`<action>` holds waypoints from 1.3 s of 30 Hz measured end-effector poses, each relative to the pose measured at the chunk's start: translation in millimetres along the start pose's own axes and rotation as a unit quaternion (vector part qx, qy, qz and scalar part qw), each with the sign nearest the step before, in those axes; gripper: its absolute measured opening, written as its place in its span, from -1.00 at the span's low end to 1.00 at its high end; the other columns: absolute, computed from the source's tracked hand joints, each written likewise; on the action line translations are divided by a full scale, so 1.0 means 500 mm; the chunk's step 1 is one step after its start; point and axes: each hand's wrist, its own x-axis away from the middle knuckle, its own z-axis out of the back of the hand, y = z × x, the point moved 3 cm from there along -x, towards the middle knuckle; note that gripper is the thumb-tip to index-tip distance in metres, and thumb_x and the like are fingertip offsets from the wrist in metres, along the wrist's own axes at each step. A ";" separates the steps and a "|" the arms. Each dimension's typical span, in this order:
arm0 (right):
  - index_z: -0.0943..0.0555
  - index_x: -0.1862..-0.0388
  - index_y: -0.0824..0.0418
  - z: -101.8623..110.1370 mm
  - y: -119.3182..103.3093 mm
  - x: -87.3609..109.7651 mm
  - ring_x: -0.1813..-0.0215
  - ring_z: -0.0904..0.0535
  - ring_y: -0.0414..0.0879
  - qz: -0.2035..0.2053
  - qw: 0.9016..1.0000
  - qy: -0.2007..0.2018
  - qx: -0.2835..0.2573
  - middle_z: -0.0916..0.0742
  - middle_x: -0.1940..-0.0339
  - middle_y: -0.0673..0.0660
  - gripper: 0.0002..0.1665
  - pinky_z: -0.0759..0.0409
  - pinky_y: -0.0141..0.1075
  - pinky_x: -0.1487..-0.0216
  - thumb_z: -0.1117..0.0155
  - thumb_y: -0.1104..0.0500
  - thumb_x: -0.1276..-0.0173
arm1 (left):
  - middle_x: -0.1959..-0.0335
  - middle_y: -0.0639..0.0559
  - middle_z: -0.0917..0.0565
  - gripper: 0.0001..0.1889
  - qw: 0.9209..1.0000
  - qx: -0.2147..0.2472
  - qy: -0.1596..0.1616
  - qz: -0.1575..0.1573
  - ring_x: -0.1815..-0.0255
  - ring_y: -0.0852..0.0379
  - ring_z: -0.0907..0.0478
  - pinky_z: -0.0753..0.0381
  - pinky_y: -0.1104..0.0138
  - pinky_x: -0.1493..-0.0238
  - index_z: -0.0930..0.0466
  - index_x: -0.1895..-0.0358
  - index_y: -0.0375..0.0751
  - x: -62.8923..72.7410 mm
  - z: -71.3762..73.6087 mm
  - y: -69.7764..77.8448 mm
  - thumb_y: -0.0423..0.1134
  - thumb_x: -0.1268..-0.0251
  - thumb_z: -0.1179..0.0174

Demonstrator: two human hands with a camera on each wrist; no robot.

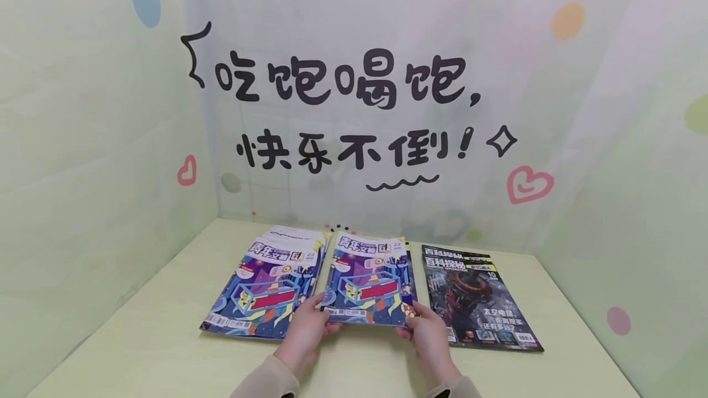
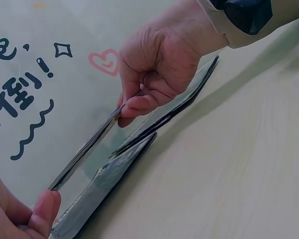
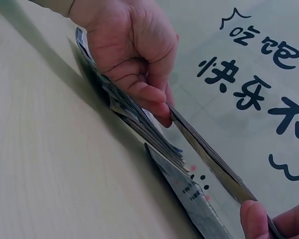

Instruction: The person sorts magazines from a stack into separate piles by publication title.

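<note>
magazine (image 1: 367,281) near edge lifted, pinched at corners by left hand (image 1: 306,333) fingers, right hand (image 1: 428,336) fingers.

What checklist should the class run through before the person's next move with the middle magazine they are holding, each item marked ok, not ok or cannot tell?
1. Left hand grips the near left corner of the middle magazine: ok.
2. Right hand grips its near right corner: ok.
3. Near edge is lifted off the table, as the wrist views show: ok.
4. Middle magazine is clear of the left stack: cannot tell, their edges run very close.
5. Middle magazine is clear of the dark magazines on the right: ok, a gap shows.
6. Something lies under the lifted magazine: cannot tell.
</note>
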 end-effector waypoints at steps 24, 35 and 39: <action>-0.26 -0.27 0.64 -0.189 0.012 0.063 0.37 -0.62 -0.12 0.011 0.995 -0.102 0.005 -0.65 0.16 0.29 -0.43 -0.67 -0.30 0.33 0.05 0.52 -0.24 | -0.19 -0.51 -0.28 -0.45 0.998 -0.065 0.018 0.016 0.38 0.13 -0.59 -0.65 0.38 0.32 0.03 -0.44 -0.55 0.017 0.226 0.033 -0.54 -0.40 0.22; -0.32 -0.22 0.59 -0.264 0.027 0.089 0.48 -0.61 -0.15 0.010 0.992 -0.124 0.019 -0.65 0.34 0.22 -0.46 -0.67 -0.32 0.38 0.01 0.52 -0.22 | -0.17 -0.55 -0.23 -0.45 0.994 -0.102 0.023 0.031 0.33 0.12 -0.58 -0.65 0.36 0.27 0.09 -0.44 -0.57 0.027 0.312 0.040 -0.51 -0.43 0.25; -0.32 -0.25 0.59 -0.285 0.036 0.093 0.48 -0.61 -0.16 0.001 0.989 -0.139 0.043 -0.67 0.35 0.19 -0.45 -0.68 -0.31 0.38 -0.03 0.50 -0.24 | -0.19 -0.55 -0.21 -0.45 0.992 -0.115 0.028 0.037 0.30 0.13 -0.56 -0.65 0.36 0.25 0.10 -0.44 -0.59 0.033 0.338 0.038 -0.51 -0.42 0.26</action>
